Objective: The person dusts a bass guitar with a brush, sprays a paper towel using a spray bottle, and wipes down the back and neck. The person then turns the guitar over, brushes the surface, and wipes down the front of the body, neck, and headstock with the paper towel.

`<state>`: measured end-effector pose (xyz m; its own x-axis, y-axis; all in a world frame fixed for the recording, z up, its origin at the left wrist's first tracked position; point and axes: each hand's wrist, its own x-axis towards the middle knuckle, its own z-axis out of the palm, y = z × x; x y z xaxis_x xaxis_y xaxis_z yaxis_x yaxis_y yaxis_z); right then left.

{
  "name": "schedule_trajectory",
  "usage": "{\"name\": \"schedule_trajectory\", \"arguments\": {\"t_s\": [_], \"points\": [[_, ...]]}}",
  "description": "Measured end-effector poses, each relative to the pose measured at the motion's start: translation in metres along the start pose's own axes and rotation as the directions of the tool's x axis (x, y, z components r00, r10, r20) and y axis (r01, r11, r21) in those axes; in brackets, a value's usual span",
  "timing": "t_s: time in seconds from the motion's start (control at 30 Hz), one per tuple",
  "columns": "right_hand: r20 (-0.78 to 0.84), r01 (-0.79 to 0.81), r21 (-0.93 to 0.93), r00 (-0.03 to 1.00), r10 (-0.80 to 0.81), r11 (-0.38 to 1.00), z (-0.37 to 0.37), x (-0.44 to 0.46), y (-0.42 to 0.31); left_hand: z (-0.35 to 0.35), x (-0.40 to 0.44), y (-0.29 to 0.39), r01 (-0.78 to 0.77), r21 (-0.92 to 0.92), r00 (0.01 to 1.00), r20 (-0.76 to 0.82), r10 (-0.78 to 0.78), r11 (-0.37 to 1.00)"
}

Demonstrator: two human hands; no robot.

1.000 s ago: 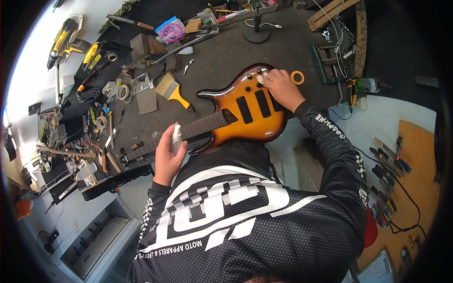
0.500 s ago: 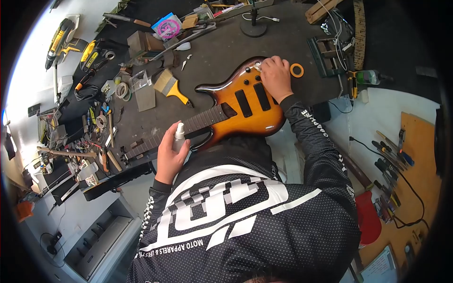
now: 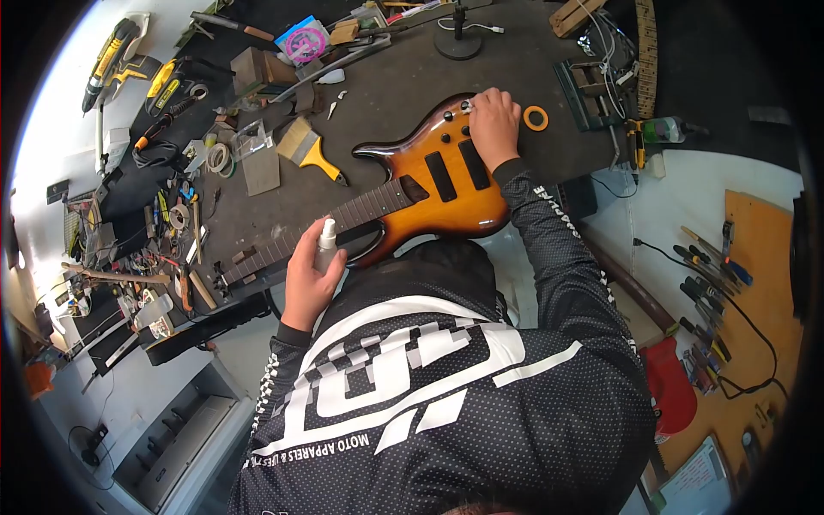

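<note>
A sunburst electric bass guitar (image 3: 416, 163) lies face up on the dark workbench, its neck (image 3: 343, 219) slanting to the lower left. No strings show on it. My right hand (image 3: 495, 129) is closed and pressed on the body's outer edge, beside the black control knobs. A bit of something whitish, like a small wad (image 3: 467, 106), peeks out by its fingertips; the rest is hidden under the hand. My left hand (image 3: 311, 279) is wrapped round a small clear spray bottle (image 3: 326, 240) with a white cap, held upright close to the neck.
Beyond the neck lies a yellow-handled paintbrush (image 3: 311, 153). A roll of orange tape (image 3: 536, 118) sits right of the guitar, near a green vise (image 3: 584, 94). Tools crowd the bench's left side (image 3: 176, 227). A lamp base (image 3: 457, 45) stands at the back.
My right hand has shifted slightly up and left along the guitar's edge. The guitar sits a little further left in view. My left hand still holds the spray bottle in place.
</note>
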<state>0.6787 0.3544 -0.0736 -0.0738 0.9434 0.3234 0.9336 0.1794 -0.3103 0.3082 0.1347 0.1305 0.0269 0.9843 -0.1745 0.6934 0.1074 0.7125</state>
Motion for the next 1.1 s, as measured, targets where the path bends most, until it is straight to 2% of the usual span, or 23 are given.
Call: {"name": "schedule_trajectory", "arguments": {"t_s": [0.07, 0.17, 0.27, 0.37, 0.47, 0.6, 0.7, 0.73, 0.83, 0.87, 0.9, 0.97, 1.07, 1.1], "points": [[-0.026, -0.018, -0.031, 1.000, 0.017, 0.999, -0.005, -0.007, -0.007, -0.002, -0.003, 0.002, -0.006, -0.008, 1.000, -0.006, 0.006, 1.000], [0.013, 0.150, 0.027, 0.989, -0.150, 0.988, -0.014, -0.012, -0.005, -0.003, -0.010, 0.000, 0.006, -0.017, 1.000, -0.031, -0.007, 1.000], [0.122, 0.249, 0.101, 0.958, -0.260, 0.963, -0.027, -0.007, 0.002, -0.002, -0.017, -0.007, 0.000, -0.024, 0.998, -0.070, -0.001, 1.000], [0.126, 0.291, 0.120, 0.944, -0.305, 0.949, -0.025, 0.003, -0.008, 0.002, -0.021, -0.010, 0.017, -0.065, 0.998, -0.066, -0.021, 0.998], [0.173, 0.253, 0.046, 0.951, -0.257, 0.966, -0.017, -0.006, -0.023, 0.001, -0.022, -0.003, 0.001, -0.039, 0.997, -0.080, -0.004, 0.999], [0.129, 0.338, 0.149, 0.925, -0.357, 0.929, -0.031, -0.030, -0.027, 0.003, -0.025, -0.010, -0.001, -0.059, 0.994, -0.107, -0.005, 0.998], [0.123, 0.332, 0.237, 0.922, -0.367, 0.913, -0.026, -0.030, -0.041, 0.007, -0.023, -0.012, 0.018, -0.094, 0.994, -0.101, -0.028, 0.995], [0.178, 0.318, 0.260, 0.912, -0.369, 0.912, -0.021, -0.029, -0.046, 0.009, -0.022, -0.011, 0.010, -0.095, 0.995, -0.102, -0.020, 0.995], [0.178, 0.242, 0.274, 0.938, -0.297, 0.931, -0.013, -0.028, -0.073, 0.013, -0.019, -0.012, 0.017, -0.101, 0.996, -0.085, -0.025, 0.995], [0.278, 0.185, 0.175, 0.933, -0.228, 0.967, -0.003, -0.024, -0.082, 0.015, -0.017, -0.012, 0.022, -0.107, 0.997, -0.076, -0.030, 0.994], [0.135, 0.193, 0.142, 0.968, -0.212, 0.971, 0.010, -0.026, -0.091, 0.016, -0.014, -0.010, 0.010, -0.102, 0.997, -0.070, -0.017, 0.995], [0.319, 0.061, 0.068, 0.944, -0.080, 0.996, 0.010, -0.018, -0.111, 0.017, -0.009, -0.007, -0.013, -0.090, 0.998, -0.063, 0.007, 0.996], [0.438, 0.105, 0.033, 0.892, -0.109, 0.994, -0.007, -0.019, -0.118, 0.015, -0.006, -0.001, 0.013, -0.101, 0.999, -0.046, -0.018, 0.995], [0.389, 0.143, 0.014, 0.911, -0.137, 0.990, -0.011, -0.025, -0.115, 0.014, -0.005, -0.002, 0.010, -0.103, 0.998, -0.053, -0.015, 0.995]]}}
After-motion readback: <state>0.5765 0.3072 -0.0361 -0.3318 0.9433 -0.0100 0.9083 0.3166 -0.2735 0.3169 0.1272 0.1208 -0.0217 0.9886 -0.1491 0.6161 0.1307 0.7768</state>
